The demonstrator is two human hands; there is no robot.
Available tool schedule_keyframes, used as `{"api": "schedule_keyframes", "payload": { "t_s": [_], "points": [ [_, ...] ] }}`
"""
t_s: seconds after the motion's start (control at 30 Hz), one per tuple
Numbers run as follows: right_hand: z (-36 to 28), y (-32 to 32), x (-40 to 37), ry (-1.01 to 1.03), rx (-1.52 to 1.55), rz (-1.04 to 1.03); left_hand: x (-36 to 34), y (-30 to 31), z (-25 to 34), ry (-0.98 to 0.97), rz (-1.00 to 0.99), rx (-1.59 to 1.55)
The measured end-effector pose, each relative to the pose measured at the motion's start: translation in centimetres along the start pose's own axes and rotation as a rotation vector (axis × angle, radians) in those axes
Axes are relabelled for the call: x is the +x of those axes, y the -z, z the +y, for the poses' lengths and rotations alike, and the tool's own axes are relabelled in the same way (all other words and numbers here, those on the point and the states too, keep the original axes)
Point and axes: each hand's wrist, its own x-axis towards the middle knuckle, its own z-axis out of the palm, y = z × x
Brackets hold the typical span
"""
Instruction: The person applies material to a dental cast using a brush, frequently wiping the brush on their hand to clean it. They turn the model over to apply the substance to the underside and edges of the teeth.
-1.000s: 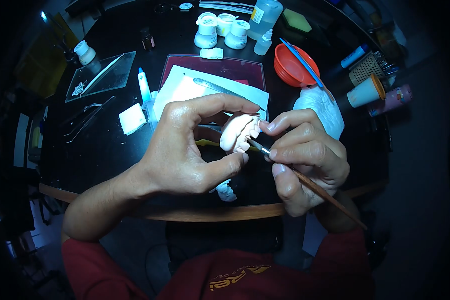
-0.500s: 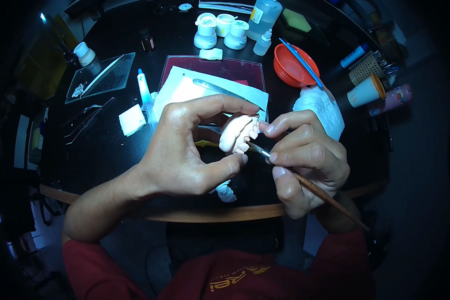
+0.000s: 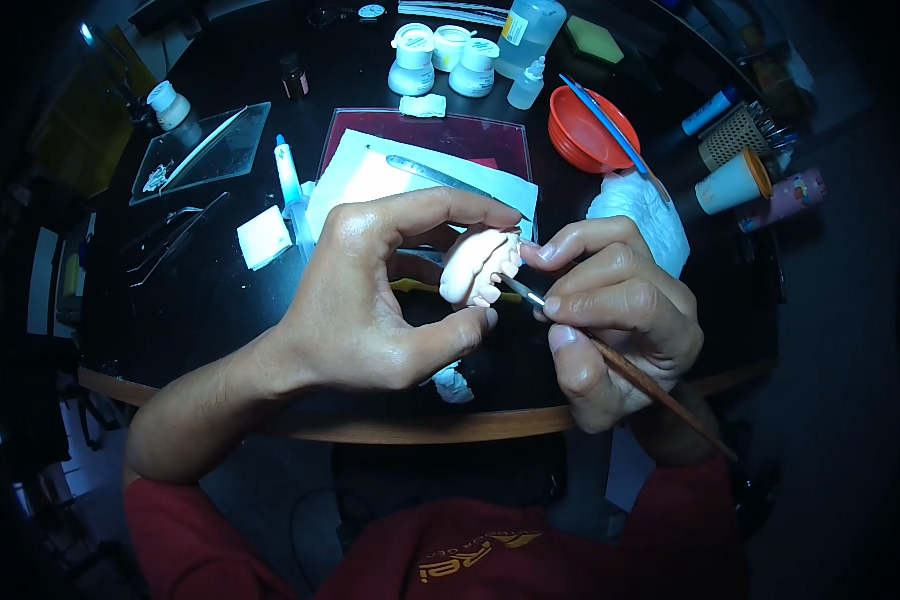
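Between the thumb and fingers of my left hand [image 3: 370, 300] is a pale dental model [image 3: 473, 266], its row of teeth turned to the right. My right hand [image 3: 625, 315] grips a thin brush-like tool [image 3: 650, 385] with a brown wooden handle and a metal neck. The tool's tip meets the teeth or ends right beside them; the exact contact is too small to make out. My right fingertips are close to the model's upper right edge. Both hands are above the front part of the dark table.
Behind my hands, white paper with a metal spatula [image 3: 440, 174] lies on a dark red tray [image 3: 510, 135]. An orange bowl [image 3: 580, 140] stands at the back right, beside crumpled tissue [image 3: 660, 230]. Jars [image 3: 411, 75] and a bottle [image 3: 530, 35] stand further back. Tweezers [image 3: 175, 240] lie left.
My right hand and the tool have shifted slightly right and up along the teeth. My left hand still holds the model in almost the same place.
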Motion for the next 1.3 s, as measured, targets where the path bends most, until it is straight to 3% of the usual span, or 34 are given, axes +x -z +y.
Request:
{"api": "schedule_keyframes", "payload": {
  "t_s": [0.13,0.27,0.4,0.63,0.73,1.07,1.17,1.3],
  "points": [
    [-0.1,0.4,-0.2,0.002,-0.006,-0.071,0.0,-0.1,-0.5,-0.057,0.026,0.011],
    [-0.3,0.6,0.0,0.007,-0.032,-0.134,0.0,-0.2,0.0,0.006,0.036,-0.018],
    [-0.3,0.1,0.2,-0.007,-0.01,-0.032,0.0,-0.2,0.0,0.006,0.033,-0.015],
    [-0.4,0.2,0.3,-0.003,-0.022,-0.061,0.0,-0.2,0.0,0.008,0.021,-0.016],
    [-0.4,0.3,0.3,-0.002,-0.008,-0.053,0.0,-0.2,0.2,0.038,0.005,-0.088],
    [-0.6,0.3,0.2,0.023,0.007,0.017,0.5,1.0,1.3,0.497,-0.233,-0.616],
    [-0.2,0.5,0.0,0.062,-0.017,-0.062,0.3,0.9,0.7,0.481,-0.225,-0.78],
    [-0.2,-0.2,0.2,0.048,-0.029,0.034,0.3,0.9,0.8,0.484,-0.222,-0.82]
  ]
}}
